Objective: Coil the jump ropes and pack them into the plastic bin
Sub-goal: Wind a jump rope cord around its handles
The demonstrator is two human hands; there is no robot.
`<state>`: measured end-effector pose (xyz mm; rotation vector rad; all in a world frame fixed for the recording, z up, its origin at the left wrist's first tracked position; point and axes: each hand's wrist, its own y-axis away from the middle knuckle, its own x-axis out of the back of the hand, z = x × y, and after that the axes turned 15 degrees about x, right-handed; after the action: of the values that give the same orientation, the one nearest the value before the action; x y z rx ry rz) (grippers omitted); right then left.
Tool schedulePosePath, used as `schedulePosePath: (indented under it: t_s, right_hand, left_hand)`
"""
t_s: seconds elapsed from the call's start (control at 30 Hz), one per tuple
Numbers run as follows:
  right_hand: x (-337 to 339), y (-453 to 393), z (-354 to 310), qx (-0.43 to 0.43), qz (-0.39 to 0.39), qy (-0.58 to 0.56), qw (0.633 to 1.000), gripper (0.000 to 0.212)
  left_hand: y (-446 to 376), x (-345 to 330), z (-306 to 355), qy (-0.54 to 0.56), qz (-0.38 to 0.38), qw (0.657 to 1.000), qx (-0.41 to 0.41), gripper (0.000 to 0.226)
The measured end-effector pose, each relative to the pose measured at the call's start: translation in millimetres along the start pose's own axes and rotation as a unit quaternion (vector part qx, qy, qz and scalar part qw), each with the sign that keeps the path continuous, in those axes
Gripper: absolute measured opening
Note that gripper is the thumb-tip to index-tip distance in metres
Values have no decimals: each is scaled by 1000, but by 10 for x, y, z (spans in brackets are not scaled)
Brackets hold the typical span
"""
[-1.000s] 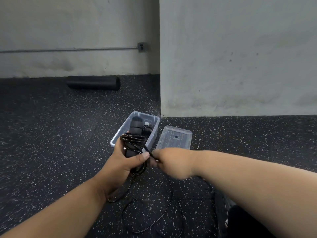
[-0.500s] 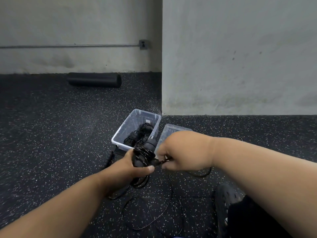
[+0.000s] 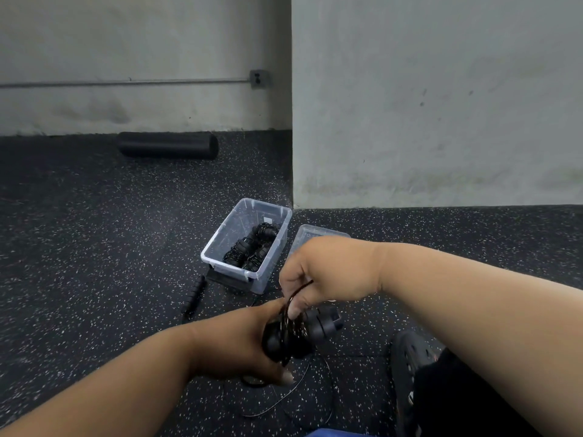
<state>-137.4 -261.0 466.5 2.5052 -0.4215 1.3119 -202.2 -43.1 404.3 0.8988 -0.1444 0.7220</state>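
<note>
Black jump rope (image 3: 299, 332), no legible markings: left hand (image 3: 239, 345) grips handles, right hand (image 3: 318, 275) pinches cord; clear plastic bin (image 3: 252, 244) nearby.

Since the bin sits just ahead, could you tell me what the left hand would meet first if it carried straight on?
Probably the right hand, which already pinches the cord just beyond the left hand; depth is unclear.

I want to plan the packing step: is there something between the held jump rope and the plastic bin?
Nothing visible blocks it. The bin stands open, its lid beside it; coiled ropes fill only one side.
</note>
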Motion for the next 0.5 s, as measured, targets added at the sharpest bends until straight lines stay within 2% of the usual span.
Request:
schedulePosePath:
  t_s: [0.07,0.17,0.33,0.5]
  right_hand:
    - [-10,-1,55,-12,18,-103,994,14]
    - [-6,-11,151,-51,70,-215,973,9]
    - [-81,-64,262,-61,103,-324,938,13]
    - [-139,-128,263,-48,125,-392,910,15]
  left_hand:
    - [59,16,5,59,-55,997,-10,85]
    - [113,54,25,124,-77,987,-62,89]
    - [182,147,48,163,-117,975,-100,91]
    - [221,215,56,188,-188,957,-112,75]
